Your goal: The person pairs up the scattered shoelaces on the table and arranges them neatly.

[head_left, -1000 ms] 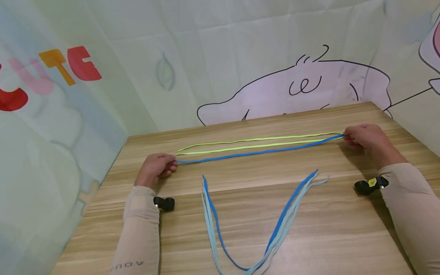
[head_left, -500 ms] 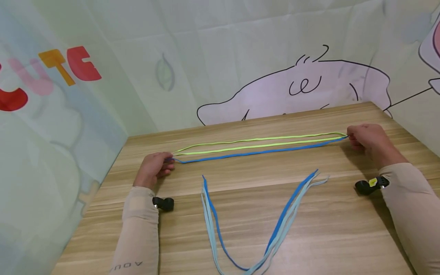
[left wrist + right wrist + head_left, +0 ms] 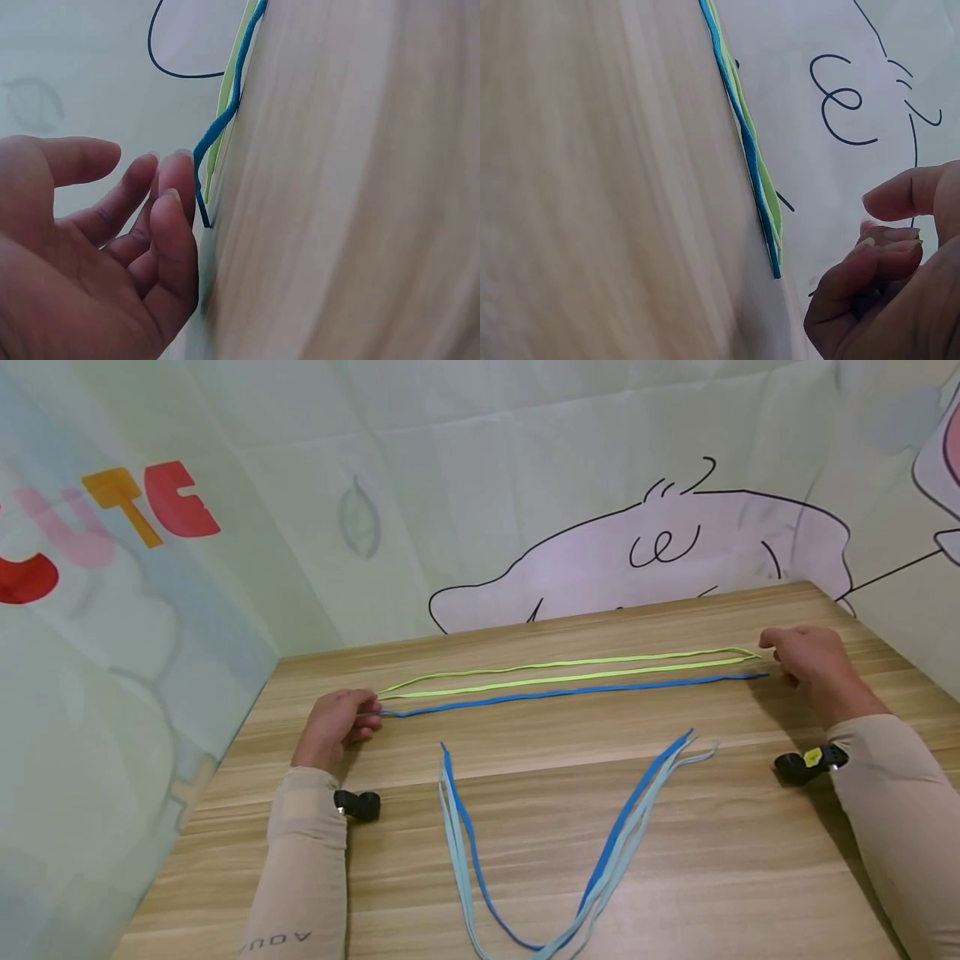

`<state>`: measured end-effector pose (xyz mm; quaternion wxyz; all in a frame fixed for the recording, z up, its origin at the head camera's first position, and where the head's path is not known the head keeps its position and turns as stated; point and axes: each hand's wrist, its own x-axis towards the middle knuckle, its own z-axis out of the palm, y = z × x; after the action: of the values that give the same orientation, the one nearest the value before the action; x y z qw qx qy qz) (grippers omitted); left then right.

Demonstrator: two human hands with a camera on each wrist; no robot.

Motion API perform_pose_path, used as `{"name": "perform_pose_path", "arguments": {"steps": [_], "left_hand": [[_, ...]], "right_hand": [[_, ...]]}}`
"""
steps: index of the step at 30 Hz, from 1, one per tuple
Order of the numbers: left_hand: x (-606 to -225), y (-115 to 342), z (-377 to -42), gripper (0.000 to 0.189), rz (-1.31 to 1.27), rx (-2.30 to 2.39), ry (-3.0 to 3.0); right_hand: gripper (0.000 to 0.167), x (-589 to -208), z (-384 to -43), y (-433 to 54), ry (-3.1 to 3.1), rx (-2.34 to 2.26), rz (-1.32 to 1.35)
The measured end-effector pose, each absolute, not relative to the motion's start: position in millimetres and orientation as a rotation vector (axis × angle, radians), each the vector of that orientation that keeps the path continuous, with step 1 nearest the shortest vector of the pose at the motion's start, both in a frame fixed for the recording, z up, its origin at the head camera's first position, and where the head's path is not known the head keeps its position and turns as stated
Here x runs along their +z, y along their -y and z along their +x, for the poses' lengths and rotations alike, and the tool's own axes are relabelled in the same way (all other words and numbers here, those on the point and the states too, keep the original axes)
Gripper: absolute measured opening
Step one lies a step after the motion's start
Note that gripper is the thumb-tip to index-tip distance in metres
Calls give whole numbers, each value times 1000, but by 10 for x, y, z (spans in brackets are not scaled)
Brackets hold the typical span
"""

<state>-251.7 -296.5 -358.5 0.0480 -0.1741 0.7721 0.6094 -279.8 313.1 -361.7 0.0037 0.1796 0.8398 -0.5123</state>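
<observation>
In the head view a blue shoelace (image 3: 570,692) lies stretched across the table, with two lengths of yellow-green shoelace (image 3: 570,678) running just behind it. My left hand (image 3: 328,724) is at the laces' left end. In the left wrist view the thumb stands apart from loosely bent fingers (image 3: 174,247), whose backs are right beside the tip of the blue lace (image 3: 238,82). My right hand (image 3: 813,664) is just beyond the right end. The right wrist view has its thumb and bent fingers (image 3: 870,270) parted, holding nothing, apart from the lace ends (image 3: 771,232).
Nearer the front of the table (image 3: 750,877), a blue lace (image 3: 618,835) and light blue laces (image 3: 452,827) lie together in a V shape. A printed cloth (image 3: 315,485) hangs behind and left of the table. Each wrist wears a black camera (image 3: 798,769).
Both hands have let go of the blue lace. Its right end has dropped nearer the front, apart from the yellow-green lace. The right hand has shifted slightly right; the V-shaped laces have not moved.
</observation>
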Motion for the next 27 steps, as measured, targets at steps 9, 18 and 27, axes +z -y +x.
{"name": "perform_pose_path", "arguments": {"steps": [9,18,27], "left_hand": [[-3559,2871,-2526,43,-453,1851,-2409],[-3519,2710,-2506,42,-293,1712,-2523],[-3481,2337,-2402,37,-126,1555,-2592]], "right_hand": [[35,-3611,-2802,-3060,-2653,-1662,493],[27,-3547,-2789,-2784,-2625,-1577,122],[26,-3440,-2680,-2477,-2550,-1526,-151]]}}
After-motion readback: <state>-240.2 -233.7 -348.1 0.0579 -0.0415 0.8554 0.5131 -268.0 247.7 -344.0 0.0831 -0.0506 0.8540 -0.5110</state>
